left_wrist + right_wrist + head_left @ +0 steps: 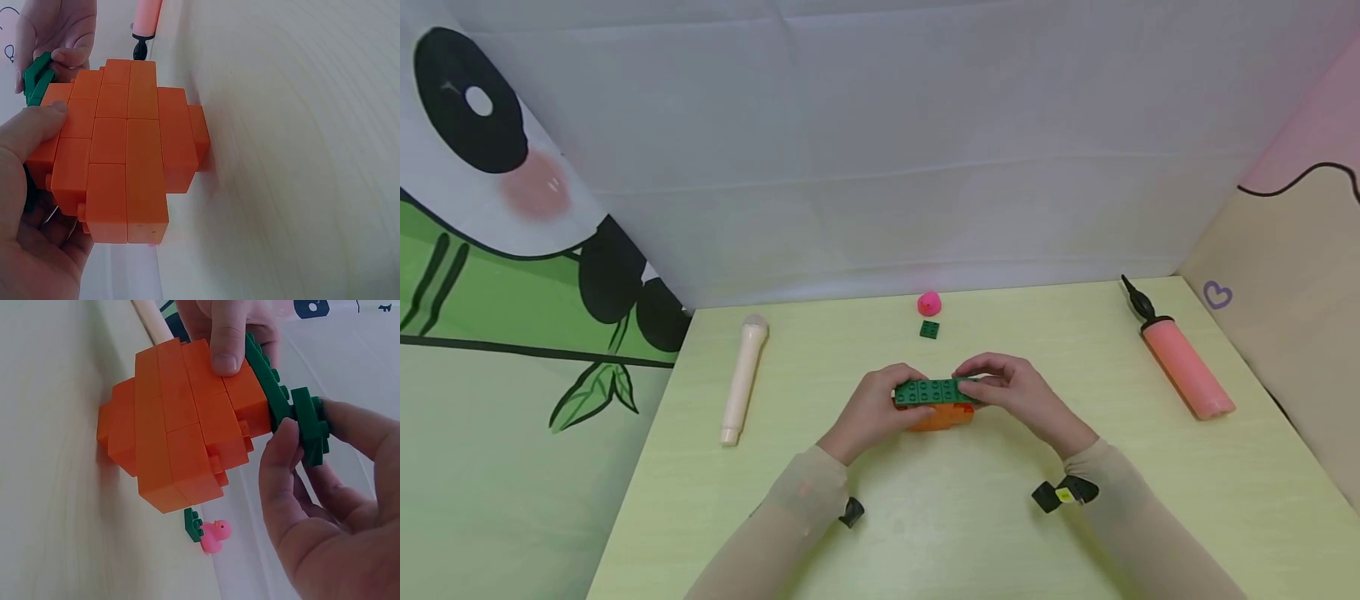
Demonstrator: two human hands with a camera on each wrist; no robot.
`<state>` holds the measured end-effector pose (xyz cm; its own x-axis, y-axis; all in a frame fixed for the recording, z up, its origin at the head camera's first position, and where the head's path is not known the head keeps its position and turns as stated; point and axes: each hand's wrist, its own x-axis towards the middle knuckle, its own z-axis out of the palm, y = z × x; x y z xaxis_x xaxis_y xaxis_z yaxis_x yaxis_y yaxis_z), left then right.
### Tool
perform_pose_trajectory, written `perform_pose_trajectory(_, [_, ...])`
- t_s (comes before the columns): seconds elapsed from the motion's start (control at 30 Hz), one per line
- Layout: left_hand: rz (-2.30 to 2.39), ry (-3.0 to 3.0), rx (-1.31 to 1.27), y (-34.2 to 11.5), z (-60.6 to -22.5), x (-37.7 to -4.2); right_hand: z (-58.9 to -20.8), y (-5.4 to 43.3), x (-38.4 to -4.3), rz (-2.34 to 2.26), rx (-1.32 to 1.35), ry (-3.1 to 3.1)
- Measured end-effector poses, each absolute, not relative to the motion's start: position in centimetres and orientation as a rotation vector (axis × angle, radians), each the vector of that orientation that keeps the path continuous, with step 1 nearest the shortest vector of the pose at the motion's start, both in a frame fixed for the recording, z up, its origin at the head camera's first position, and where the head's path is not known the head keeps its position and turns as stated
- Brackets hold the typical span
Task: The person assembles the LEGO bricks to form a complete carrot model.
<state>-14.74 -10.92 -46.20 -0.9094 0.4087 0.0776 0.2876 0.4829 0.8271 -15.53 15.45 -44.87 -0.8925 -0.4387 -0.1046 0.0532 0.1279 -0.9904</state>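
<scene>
An orange build of stacked toy bricks (pixel 112 150), stepped and narrower at its lower end, stands at the table's middle. My left hand (pixel 874 410) grips its upper part, with the thumb against the orange side. Along the top lies a green brick layer (pixel 267 378). Over one end of that layer, my right hand (pixel 1017 398) pinches a separate green brick (pixel 309 425) between thumb and fingers. In the right wrist view this brick sits at an angle to the layer; whether its studs are engaged cannot be told.
Behind the hands lie a loose green brick (pixel 929 330) and a pink toy duck (pixel 929 303). A cream stick with a rounded head (pixel 745 379) is on the left, a pink hand pump with a black nozzle (pixel 1187 367) on the right. A white cloth wall (pixel 880 208) borders the back.
</scene>
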Motion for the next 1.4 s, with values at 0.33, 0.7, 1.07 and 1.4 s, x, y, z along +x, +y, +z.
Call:
perform_pose_trajectory(0.33, [1.39, 2.607, 0.635, -10.8, -46.3, -14.8, -44.3, 15.5, -16.5, -1.747, -0.351, 1.996])
perform_pose_trajectory(0.7, [1.385, 2.606, 0.648, -10.9, -46.4, -14.9, -43.9, 15.4, -17.0, -1.712, -0.318, 1.971])
perform_pose_trajectory(1.07, [1.404, 2.591, 0.641, -10.9, -46.1, -14.8, -43.9, 15.1, -17.0, -1.745, -0.271, 1.939])
perform_pose_trajectory(1.4, [1.392, 2.592, 0.639, -11.0, -46.3, -14.9, -43.4, 14.8, -16.7, -1.731, -0.26, 1.992])
